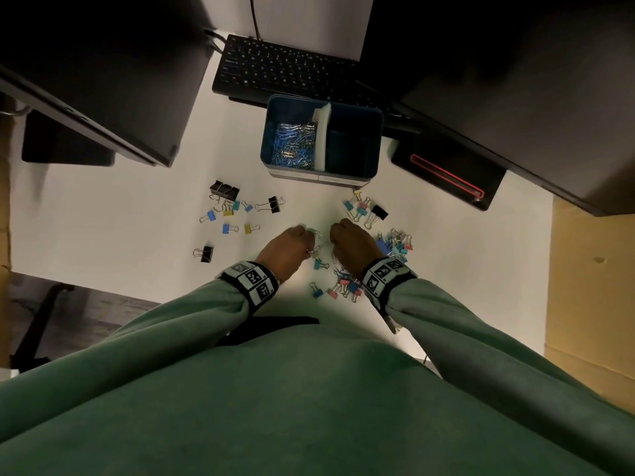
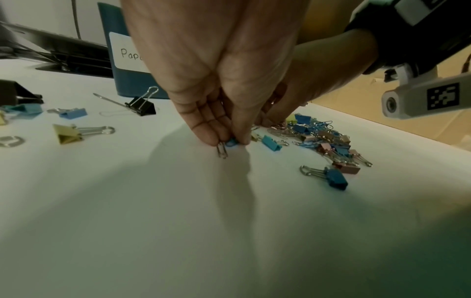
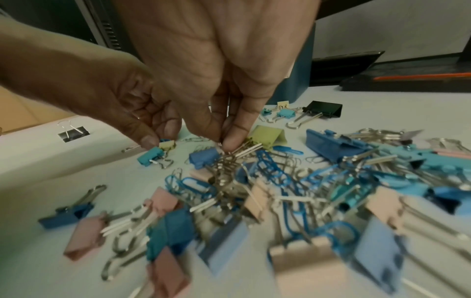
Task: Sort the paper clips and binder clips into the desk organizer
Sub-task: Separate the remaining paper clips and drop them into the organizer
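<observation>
- Left hand (image 2: 216,80) grip pinched down on the worktop (image 2: 178,221): fingertips (image 2: 209,139) closed on a silver paper clip (image 2: 222,151), plus something small and blue at the same pinch, can't tell what.
- That clip's long axis ran toward the left wrist camera, free end poking out below the fingers, touching or nearly touching the worktop.
- Right hand (image 3: 216,70) grip also pinched shut at the near edge of the mixed pile (image 3: 280,191); fingertips (image 3: 234,141) on thin silver wire, looked like a paper clip, could be a binder clip handle, can't tell.
- Hands just beside each other in the head view, left hand (image 1: 287,250) and right hand (image 1: 350,247).
- Desk organizer (image 1: 275,139) lay straight ahead of both hands, beyond them; left compartment held paper clips (image 1: 293,142), right compartment looked dark, contents unclear.
- Left hand sat nearer the paper clip compartment; judged next move a lift forward to it.
- Loose binder clips (image 1: 237,207) scattered left, more in the right pile, none seen sorted yet.
</observation>
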